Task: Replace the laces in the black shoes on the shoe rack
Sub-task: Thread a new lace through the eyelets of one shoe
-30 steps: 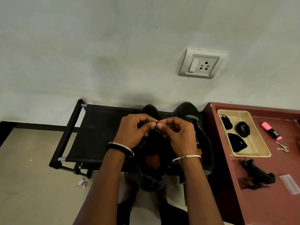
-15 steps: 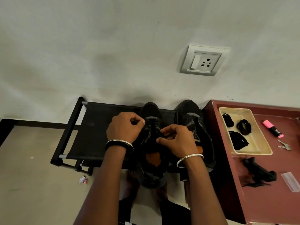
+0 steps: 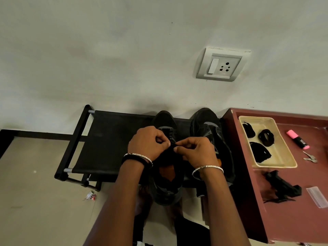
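Two black shoes stand on the black shoe rack point(image 3: 110, 139) against the wall. Over the left shoe point(image 3: 167, 185), whose orange lining shows, both hands work at the lacing area. My left hand point(image 3: 148, 142) and my right hand point(image 3: 194, 150) each pinch a black lace point(image 3: 172, 143) between thumb and fingers, fingertips nearly meeting. The hands hide most of the lace and the eyelets. The right shoe point(image 3: 207, 125) stands beside it, untouched. Bundles of black laces point(image 3: 265, 137) lie in a cream tray point(image 3: 284, 161) on the right.
A dark red table point(image 3: 292, 219) stands right of the rack, carrying the tray, a pink highlighter point(image 3: 297, 139), keys point(image 3: 309, 158), a black tool point(image 3: 282, 187) and a clear plastic sleeve point(image 3: 317, 197). A wall socket point(image 3: 221, 64) sits above. A scrap of litter point(image 3: 90, 195) lies on the floor.
My hands had moved apart over the left shoe half a second ago; now their fingertips have come back together at its lacing.
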